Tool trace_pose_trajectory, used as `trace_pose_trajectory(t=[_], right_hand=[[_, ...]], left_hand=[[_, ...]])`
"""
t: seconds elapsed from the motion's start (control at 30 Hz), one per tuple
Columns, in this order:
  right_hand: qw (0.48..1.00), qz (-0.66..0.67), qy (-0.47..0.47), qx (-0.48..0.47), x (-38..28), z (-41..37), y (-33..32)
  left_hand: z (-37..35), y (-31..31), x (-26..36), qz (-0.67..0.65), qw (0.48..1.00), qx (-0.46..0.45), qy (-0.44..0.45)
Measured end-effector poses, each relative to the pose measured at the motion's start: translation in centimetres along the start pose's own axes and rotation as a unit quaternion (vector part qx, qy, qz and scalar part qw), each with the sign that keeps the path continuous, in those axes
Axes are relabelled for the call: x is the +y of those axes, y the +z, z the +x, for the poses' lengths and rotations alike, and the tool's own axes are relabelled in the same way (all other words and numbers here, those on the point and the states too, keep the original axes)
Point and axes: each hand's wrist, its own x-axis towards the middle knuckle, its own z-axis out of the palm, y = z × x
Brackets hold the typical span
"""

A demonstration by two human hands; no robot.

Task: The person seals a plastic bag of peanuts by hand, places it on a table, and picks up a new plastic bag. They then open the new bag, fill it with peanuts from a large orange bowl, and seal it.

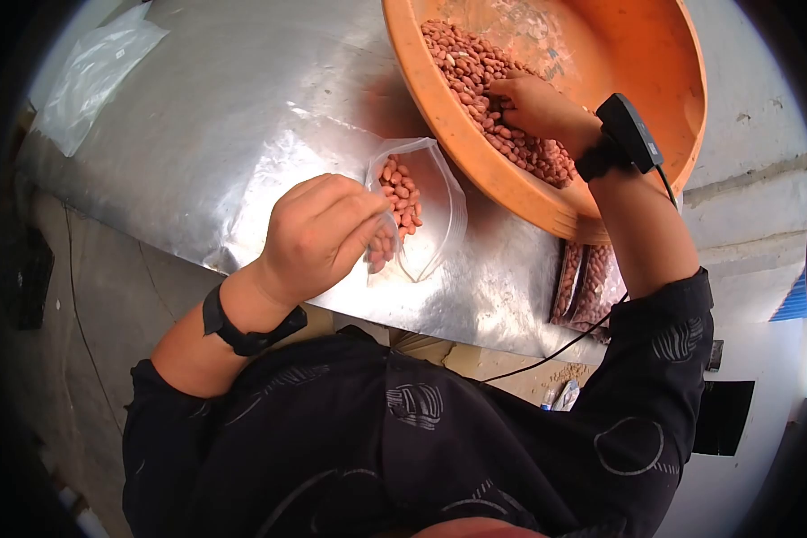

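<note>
My left hand (318, 235) pinches the near edge of a clear plastic bag (441, 211), thumb and fingers pressed together. Reddish peanuts (402, 190) lie inside this bag, whose mouth gapes open above the metal table. Over to the right, my right hand (540, 106) reaches into a large orange basin (641, 67), its fingers curled into the heap of loose peanuts (464, 67). The fingertips are partly buried there, so how many nuts they hold is hidden.
The shiny metal table (215, 117) ends at a near edge just before my body. Filled bags of peanuts (590, 280) sit below the basin's rim. Clear plastic bags (99, 76) lie at the far left corner. A black cable (547, 360) runs past my right arm.
</note>
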Motion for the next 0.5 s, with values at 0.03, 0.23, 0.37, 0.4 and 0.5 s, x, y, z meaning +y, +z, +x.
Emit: trace_pose_trajectory(t=[0.03, 0.23, 0.37, 0.4, 0.5], right_hand=[[0.999, 0.014, 0.027, -0.025, -0.1, 0.0, -0.2], [0.981, 0.114, 0.156, -0.034, -1.2, -1.4, -2.7], [0.961, 0.233, 0.139, 0.048, -2.7, -2.5, -5.0], [0.950, 0.284, 0.120, 0.059, -4.6, -2.7, -6.1], [0.899, 0.426, 0.097, 0.033, -11.0, -3.1, -8.2]], left_hand=[[0.0, 0.0, 0.0, 0.002, 1.000, 0.001, -0.001], [-0.2, 0.1, -0.1, 0.008, 1.000, 0.013, -0.002], [-0.2, 0.3, 0.0, 0.014, 1.000, 0.026, -0.001], [-0.3, 0.3, 0.0, 0.016, 1.000, 0.026, 0.000], [-0.4, 0.2, 0.0, 0.015, 1.000, 0.019, 0.008]])
